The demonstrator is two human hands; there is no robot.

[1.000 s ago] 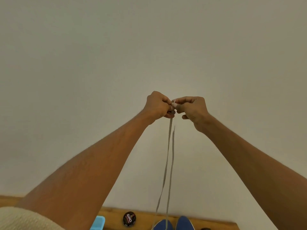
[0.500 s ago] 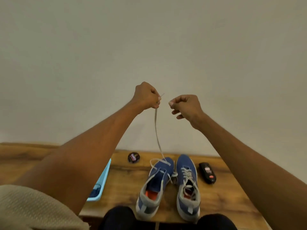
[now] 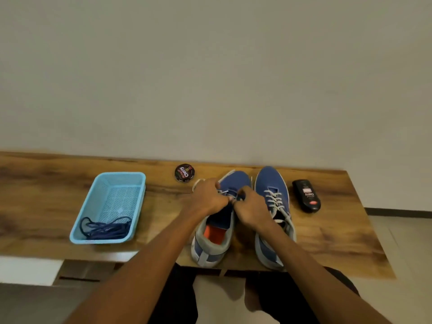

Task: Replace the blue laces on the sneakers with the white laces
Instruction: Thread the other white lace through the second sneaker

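Head view. Hands together over the left blue knit sneaker [image 3: 217, 220]: your left hand [image 3: 209, 197] and right hand [image 3: 251, 208] each pinch its flat white lace [image 3: 225, 192] near the lower eyelets. Right blue sneaker [image 3: 272, 202] already laced white. Blue laces [image 3: 105, 228] lie in the light-blue plastic basket [image 3: 93, 206]. Risk: uneven pulls probably leave one end short; a skipped eyelet forces rethreading.

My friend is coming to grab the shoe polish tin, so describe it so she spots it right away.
Start at the wooden table against the wall. Along its far edge, between the light blue basket and the blue sneakers, sits the polish tin. It is small, round and flat, black with a red label, unlike the taller black bottle right of the sneakers.
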